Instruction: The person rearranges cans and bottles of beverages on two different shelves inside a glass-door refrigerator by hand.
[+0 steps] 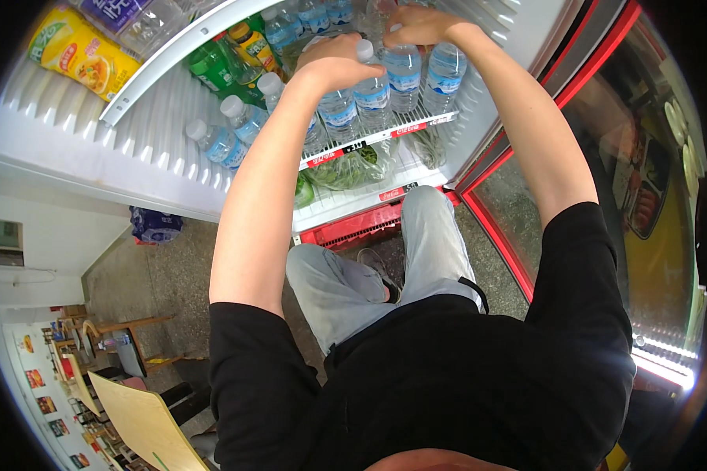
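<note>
Both my arms reach into an open upright drinks fridge, over a shelf of clear water bottles with pale blue labels and white caps. My left hand point(334, 61) is curled at the neck of a front-row water bottle point(371, 98), its thumb across the front and the cap between thumb and fingers. My right hand point(423, 27) bends down over the cap of another water bottle point(403, 78), just right of it. Its fingertips are partly hidden. A further bottle point(445, 77) stands at the right end of the front row.
More water bottles point(218, 145) line the shelf's left part, with green bottles point(216, 72) behind. Bagged greens point(353, 166) lie on the lower shelf. A yellow drink bottle point(82, 51) is at upper left. The red-framed glass door point(499, 235) stands open at right. My knees are before the fridge.
</note>
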The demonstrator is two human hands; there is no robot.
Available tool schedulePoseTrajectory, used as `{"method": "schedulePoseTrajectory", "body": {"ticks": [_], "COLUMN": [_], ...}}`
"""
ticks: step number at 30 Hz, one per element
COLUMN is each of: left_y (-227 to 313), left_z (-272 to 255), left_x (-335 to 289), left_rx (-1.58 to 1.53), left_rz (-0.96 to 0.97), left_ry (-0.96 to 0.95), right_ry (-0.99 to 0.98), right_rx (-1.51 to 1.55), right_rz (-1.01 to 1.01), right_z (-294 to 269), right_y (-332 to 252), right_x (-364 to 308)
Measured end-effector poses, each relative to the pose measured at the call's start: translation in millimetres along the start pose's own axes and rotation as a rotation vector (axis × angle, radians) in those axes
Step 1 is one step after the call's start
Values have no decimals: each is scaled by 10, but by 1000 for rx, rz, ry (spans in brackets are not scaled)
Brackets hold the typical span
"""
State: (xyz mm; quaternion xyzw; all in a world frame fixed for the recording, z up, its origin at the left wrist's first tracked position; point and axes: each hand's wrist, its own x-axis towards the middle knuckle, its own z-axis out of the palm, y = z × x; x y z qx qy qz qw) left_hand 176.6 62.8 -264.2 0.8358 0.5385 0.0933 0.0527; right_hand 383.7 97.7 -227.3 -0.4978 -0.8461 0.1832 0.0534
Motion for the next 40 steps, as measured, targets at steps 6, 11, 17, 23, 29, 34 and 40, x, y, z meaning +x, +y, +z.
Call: {"method": "schedulePoseTrajectory", "body": {"ticks": [6, 11, 17, 23, 29, 34, 40], "left_y": [142, 42, 42, 39, 25, 57, 40], "left_z": [33, -13, -6, -11, -8, -22, -49], "left_x": [118, 10, 20, 33, 45, 5, -47], "left_rx": [33, 37, 28, 32, 25, 55, 16], "left_rz": [13, -28, 5, 6, 7, -12, -29], "left_ry": [8, -8, -1, -14, -25, -5, -15], "right_ry": [89, -16, -8, 14, -28, -45, -65], "right_rx": [-688, -202, -96, -148, -154, -137, -155], "right_rz": [-653, -258, -245, -295, -270, -237, -296], "right_z": [285, 125, 97, 125, 114, 144, 165], "right_y": [909, 287, 316, 357, 305, 337, 376], "right_x": [649, 297, 242, 284, 289, 325, 388]}}
